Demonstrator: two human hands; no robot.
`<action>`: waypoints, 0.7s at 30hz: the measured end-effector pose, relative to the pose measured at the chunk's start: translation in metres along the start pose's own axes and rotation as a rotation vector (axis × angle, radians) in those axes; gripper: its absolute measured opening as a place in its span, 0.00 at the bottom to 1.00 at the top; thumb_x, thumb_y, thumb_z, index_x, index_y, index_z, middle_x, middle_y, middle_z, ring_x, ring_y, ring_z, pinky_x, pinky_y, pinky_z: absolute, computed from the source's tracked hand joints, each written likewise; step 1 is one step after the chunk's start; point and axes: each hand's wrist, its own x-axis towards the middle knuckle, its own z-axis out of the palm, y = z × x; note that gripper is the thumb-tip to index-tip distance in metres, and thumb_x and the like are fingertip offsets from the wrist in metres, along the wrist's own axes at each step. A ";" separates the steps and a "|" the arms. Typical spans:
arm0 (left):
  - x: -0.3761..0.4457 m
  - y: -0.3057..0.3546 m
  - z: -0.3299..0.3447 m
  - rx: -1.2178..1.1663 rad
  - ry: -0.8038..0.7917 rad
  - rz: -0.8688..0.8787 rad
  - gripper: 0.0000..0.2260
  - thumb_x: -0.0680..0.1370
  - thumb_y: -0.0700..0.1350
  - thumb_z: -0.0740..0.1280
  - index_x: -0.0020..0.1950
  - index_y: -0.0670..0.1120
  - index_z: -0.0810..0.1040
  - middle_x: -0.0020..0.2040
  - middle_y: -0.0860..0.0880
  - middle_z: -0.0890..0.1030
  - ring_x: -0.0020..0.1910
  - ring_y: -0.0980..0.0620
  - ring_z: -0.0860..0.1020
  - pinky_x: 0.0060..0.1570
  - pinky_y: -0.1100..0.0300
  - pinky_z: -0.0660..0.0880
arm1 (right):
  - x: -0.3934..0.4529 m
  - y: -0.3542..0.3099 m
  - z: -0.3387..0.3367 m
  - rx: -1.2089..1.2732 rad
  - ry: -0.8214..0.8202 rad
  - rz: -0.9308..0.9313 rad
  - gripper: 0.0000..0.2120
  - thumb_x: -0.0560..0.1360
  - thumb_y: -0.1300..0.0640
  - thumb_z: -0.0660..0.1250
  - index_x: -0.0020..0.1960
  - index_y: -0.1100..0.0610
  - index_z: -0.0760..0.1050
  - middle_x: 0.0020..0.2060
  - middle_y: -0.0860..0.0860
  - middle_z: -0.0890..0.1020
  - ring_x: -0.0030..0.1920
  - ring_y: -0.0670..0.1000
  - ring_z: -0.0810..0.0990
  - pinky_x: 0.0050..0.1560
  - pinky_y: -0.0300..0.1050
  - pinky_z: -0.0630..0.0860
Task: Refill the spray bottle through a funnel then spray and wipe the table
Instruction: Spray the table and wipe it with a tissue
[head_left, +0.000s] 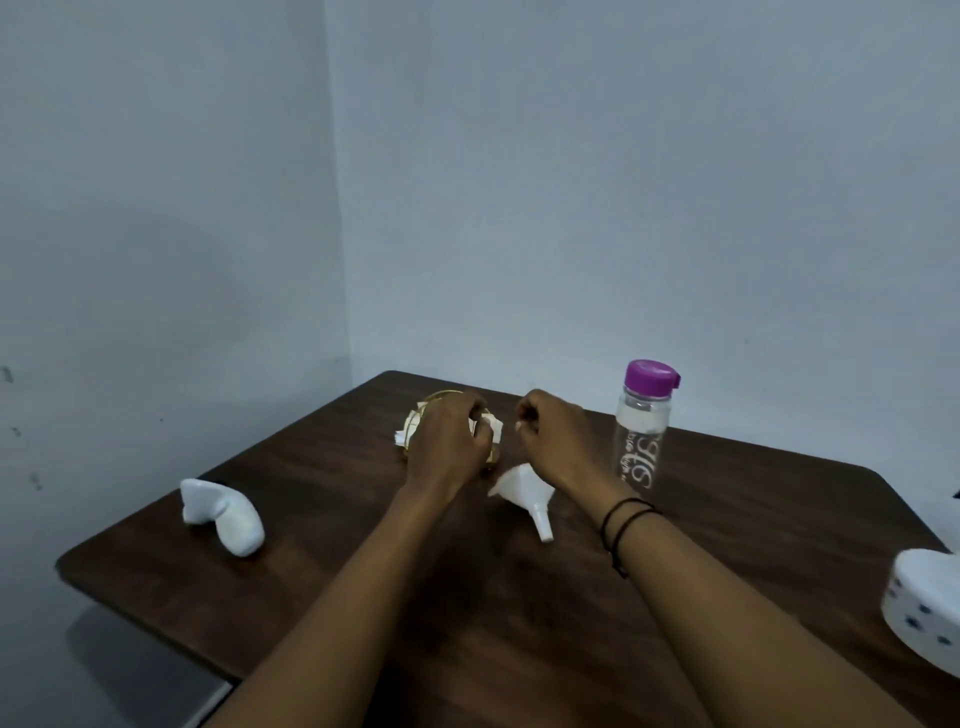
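A white funnel (522, 496) lies on its side in the middle of the dark wooden table (322, 582), spout toward me. A white spray bottle (223, 517) lies on its side at the left. A clear water bottle (641, 431) with a purple cap stands upright at the back right. At the back, my left hand (449, 441) rests on a gold wire holder (441, 402) filled with white paper napkins (402, 434), fingers curled over them. My right hand (553, 436) hovers just right of the holder with fingers pinched together; whether it holds a napkin is unclear.
A white container (924, 613) with dark dots sits at the table's right edge, partly out of frame. Blue-grey walls meet in a corner behind the table. The table's left and far edges are in view.
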 end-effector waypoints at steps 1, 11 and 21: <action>0.003 -0.010 0.001 0.024 -0.022 -0.013 0.09 0.73 0.45 0.64 0.50 0.47 0.81 0.48 0.50 0.83 0.49 0.50 0.78 0.52 0.49 0.76 | 0.008 0.002 0.007 -0.003 -0.027 0.031 0.07 0.79 0.62 0.63 0.55 0.59 0.78 0.53 0.54 0.82 0.51 0.52 0.78 0.48 0.43 0.73; 0.027 -0.045 0.024 0.224 -0.122 -0.005 0.23 0.73 0.42 0.67 0.69 0.44 0.72 0.68 0.47 0.73 0.67 0.43 0.67 0.60 0.47 0.70 | 0.074 0.023 0.049 -0.161 -0.327 0.090 0.15 0.77 0.69 0.62 0.61 0.59 0.78 0.65 0.56 0.77 0.65 0.55 0.76 0.61 0.45 0.73; 0.025 -0.055 0.038 0.240 -0.134 0.012 0.24 0.72 0.42 0.68 0.68 0.44 0.73 0.68 0.47 0.75 0.69 0.45 0.68 0.64 0.49 0.66 | 0.082 0.033 0.059 -0.170 -0.445 0.080 0.18 0.77 0.70 0.64 0.64 0.59 0.79 0.65 0.57 0.78 0.65 0.56 0.77 0.66 0.49 0.74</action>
